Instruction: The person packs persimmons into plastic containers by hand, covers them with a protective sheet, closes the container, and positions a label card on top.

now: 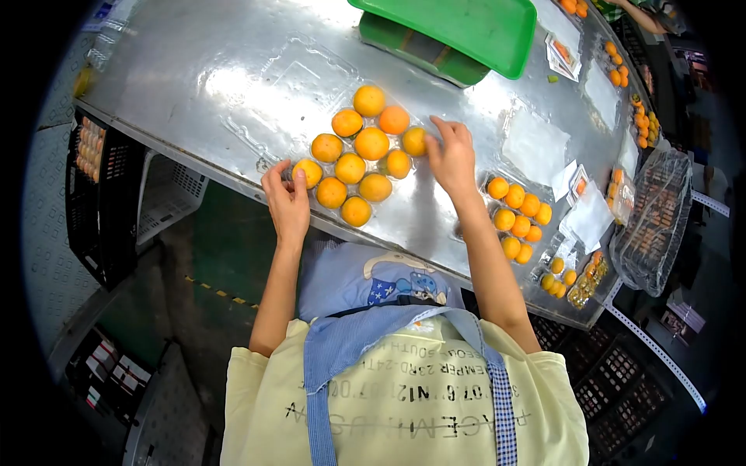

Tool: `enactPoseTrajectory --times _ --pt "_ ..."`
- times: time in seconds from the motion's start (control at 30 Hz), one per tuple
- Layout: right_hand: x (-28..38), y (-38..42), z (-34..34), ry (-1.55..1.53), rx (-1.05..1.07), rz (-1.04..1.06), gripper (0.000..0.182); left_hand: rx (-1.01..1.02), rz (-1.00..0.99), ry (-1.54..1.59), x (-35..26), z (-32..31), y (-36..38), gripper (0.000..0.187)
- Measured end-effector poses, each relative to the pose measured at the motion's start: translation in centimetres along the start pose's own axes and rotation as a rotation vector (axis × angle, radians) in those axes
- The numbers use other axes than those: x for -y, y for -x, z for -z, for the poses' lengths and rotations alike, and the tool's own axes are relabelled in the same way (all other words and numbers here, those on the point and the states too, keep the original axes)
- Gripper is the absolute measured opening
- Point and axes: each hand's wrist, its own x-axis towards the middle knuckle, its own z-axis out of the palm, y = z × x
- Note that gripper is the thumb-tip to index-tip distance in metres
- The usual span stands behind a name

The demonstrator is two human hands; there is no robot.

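Observation:
Several oranges (372,144) sit in rows in a clear plastic tray (396,99) on the metal table. At the tray's near left corner, my left hand (286,194) has its thumb and fingers apart around the edge beside an orange (308,173). My right hand (452,151) is at the far right side, its fingers spread and the fingertips beside another orange (414,141). Whether either hand grips the thin clear rim cannot be made out.
A green tray (466,27) on a green bin stands at the back. Right of my right arm lie more packed oranges (521,206), white sheets (536,144) and printed cards (563,56). Empty clear trays (299,74) lie back left. Black crates (93,210) stand left, below the table (179,93).

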Motion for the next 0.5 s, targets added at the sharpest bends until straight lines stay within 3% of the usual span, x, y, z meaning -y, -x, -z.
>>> enactPoseTrajectory --times 0.03,0.17,0.2,0.33,0.37,0.5 --pt "2.0 -0.2 0.1 0.09 -0.116 0.143 0.034 0.003 0.001 0.009 0.1 0.0 0.0 0.031" --pt "6.2 -0.4 -1.9 0.169 0.145 0.402 0.046 0.085 0.051 0.086 0.7 1.1 -0.3 0.031" --pt "5.9 0.2 -3.1 0.234 0.157 0.41 0.055 0.091 0.065 0.17 -0.3 1.3 0.0 0.031" --pt "8.5 0.2 -3.7 0.505 0.186 0.285 0.038 0.162 -0.037 0.079 3.1 2.9 -0.4 0.031" --pt "9.4 -0.2 -2.8 0.524 0.253 0.241 0.035 0.18 0.039 0.13 2.0 3.3 -0.2 0.031" --pt "7.6 -0.6 -3.4 0.372 0.178 0.244 0.036 0.15 0.01 0.092 1.7 4.0 0.0 0.03"
